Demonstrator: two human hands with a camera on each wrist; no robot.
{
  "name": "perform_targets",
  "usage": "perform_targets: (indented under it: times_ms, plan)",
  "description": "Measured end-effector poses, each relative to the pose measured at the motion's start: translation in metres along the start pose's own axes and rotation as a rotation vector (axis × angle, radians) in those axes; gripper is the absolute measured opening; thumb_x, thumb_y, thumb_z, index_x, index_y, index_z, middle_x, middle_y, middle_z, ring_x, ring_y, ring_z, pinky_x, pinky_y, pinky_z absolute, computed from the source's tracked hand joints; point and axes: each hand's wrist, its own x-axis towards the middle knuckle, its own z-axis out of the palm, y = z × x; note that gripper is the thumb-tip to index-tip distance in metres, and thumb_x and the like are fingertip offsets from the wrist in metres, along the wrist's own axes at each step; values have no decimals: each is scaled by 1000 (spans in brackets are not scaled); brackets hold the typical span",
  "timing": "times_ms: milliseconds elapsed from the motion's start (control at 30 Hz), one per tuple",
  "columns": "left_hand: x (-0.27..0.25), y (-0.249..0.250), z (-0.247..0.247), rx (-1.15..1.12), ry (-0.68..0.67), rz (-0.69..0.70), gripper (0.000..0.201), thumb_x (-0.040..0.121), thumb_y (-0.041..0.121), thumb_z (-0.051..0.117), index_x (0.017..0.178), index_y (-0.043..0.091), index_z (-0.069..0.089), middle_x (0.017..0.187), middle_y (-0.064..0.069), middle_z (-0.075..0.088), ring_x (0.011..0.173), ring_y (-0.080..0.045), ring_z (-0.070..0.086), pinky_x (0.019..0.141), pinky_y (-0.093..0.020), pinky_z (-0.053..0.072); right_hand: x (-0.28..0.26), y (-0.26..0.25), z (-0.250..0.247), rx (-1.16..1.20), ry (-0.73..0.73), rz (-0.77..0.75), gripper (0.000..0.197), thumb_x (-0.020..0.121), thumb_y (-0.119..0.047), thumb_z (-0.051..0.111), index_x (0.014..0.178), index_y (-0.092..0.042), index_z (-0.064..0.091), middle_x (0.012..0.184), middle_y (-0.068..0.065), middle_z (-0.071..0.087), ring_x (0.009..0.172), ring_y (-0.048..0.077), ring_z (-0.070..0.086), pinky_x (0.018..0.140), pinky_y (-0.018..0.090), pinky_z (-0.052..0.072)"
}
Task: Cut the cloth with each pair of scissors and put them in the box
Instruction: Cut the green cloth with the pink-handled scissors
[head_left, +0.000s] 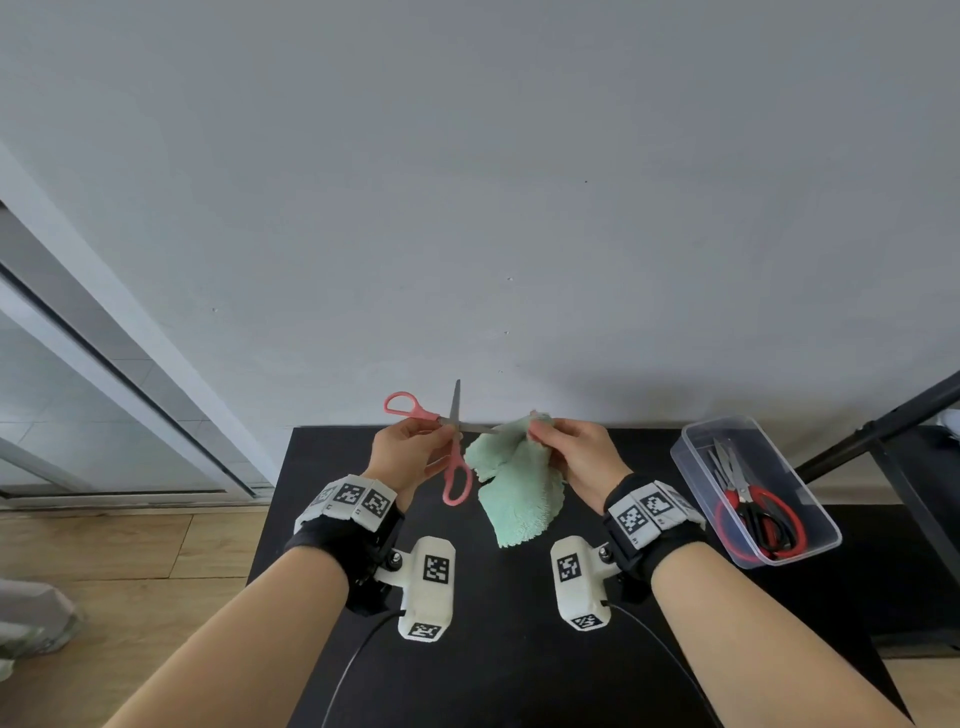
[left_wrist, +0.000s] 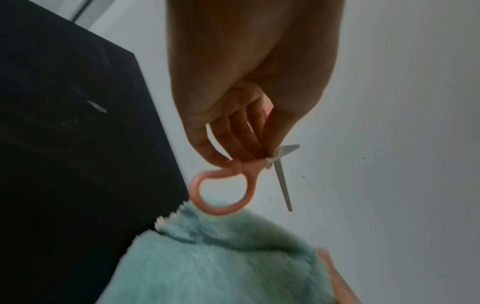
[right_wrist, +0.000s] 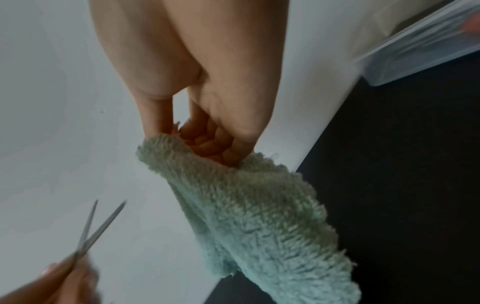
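Observation:
My left hand (head_left: 415, 441) pinches the pink-handled scissors (head_left: 457, 467) near the pivot, above the far edge of the black table. Their blades stand wide apart, one pointing up, one pointing right toward the cloth. In the left wrist view the fingers (left_wrist: 233, 142) grip the scissors (left_wrist: 221, 193) just above one handle ring. My right hand (head_left: 566, 441) holds the top corner of a mint-green fluffy cloth (head_left: 514, 488), which hangs down. The right wrist view shows the cloth (right_wrist: 259, 216) bunched in the curled fingers (right_wrist: 207, 144), with the scissor blades (right_wrist: 98, 226) at lower left, apart from it.
A clear plastic box (head_left: 810, 499) sits at the table's right side and holds red-and-black scissors (head_left: 753, 514) plus another pair. The black table (head_left: 493, 649) ends close to a grey wall. A black stand leg (head_left: 878, 426) slants at right. Wooden floor lies left.

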Motion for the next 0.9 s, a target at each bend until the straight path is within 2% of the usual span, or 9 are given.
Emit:
perform_targets:
  times_ms: [100, 200, 267, 367, 433, 567, 700, 900]
  plan:
    - [0, 3, -12, 73, -32, -40, 11, 86, 3, 64, 97, 0, 64, 82, -10, 68, 67, -16, 65, 63, -26, 54, -1, -3, -8, -8, -30, 1, 16, 85, -11, 67, 89, 5, 69, 80, 10, 65, 79, 22, 60, 78, 33, 49]
    - [-3, 3, -9, 149, -85, -56, 16, 84, 3, 66, 100, -1, 65, 79, -10, 67, 65, -16, 64, 64, -26, 52, -2, -2, 1, -5, -92, 22, 11, 84, -10, 69, 83, 2, 69, 76, 9, 64, 73, 21, 61, 76, 32, 50]
    - [-5, 3, -4, 164, -107, -59, 12, 83, 3, 68, 94, 2, 67, 78, -9, 68, 64, -16, 65, 65, -26, 52, -3, -1, 10, 28, -135, 43, 8, 83, -7, 68, 81, 1, 68, 73, 9, 65, 70, 20, 62, 74, 32, 53]
    - [-6, 3, 0, 180, -131, -47, 8, 82, 3, 69, 89, 5, 67, 78, -9, 68, 67, -17, 65, 70, -27, 53, -5, -1, 19, 71, -177, 50, 6, 85, -2, 64, 82, 2, 68, 68, 5, 66, 62, 14, 63, 62, 23, 53]
    - [-7, 3, 2, 188, -144, -43, 7, 82, 2, 69, 88, 6, 67, 80, -10, 68, 70, -20, 64, 73, -28, 52, -6, -1, 24, 107, -196, 50, 7, 86, -1, 63, 81, 0, 68, 66, 3, 68, 62, 13, 64, 59, 20, 52]
    - [-9, 5, 4, 162, -142, -67, 10, 81, 0, 68, 89, 5, 66, 79, -11, 68, 67, -21, 66, 64, -25, 55, -5, 1, 29, 146, -243, 64, 9, 84, 0, 64, 91, 2, 69, 76, 5, 71, 74, 17, 66, 69, 24, 53]
    - [-10, 5, 3, 163, -145, -71, 10, 81, 0, 69, 89, 6, 66, 73, -9, 69, 59, -21, 67, 59, -27, 55, -7, 1, 31, 122, -309, 34, 17, 83, 6, 62, 97, 0, 70, 89, 9, 74, 82, 20, 69, 77, 27, 54]
    - [-10, -1, 4, 225, -148, -38, 9, 80, 3, 72, 88, 4, 68, 70, -8, 69, 56, -17, 67, 59, -23, 57, -5, 6, 36, 9, -224, -9, 16, 80, 1, 68, 96, -3, 72, 96, 18, 71, 87, 26, 67, 86, 34, 54]
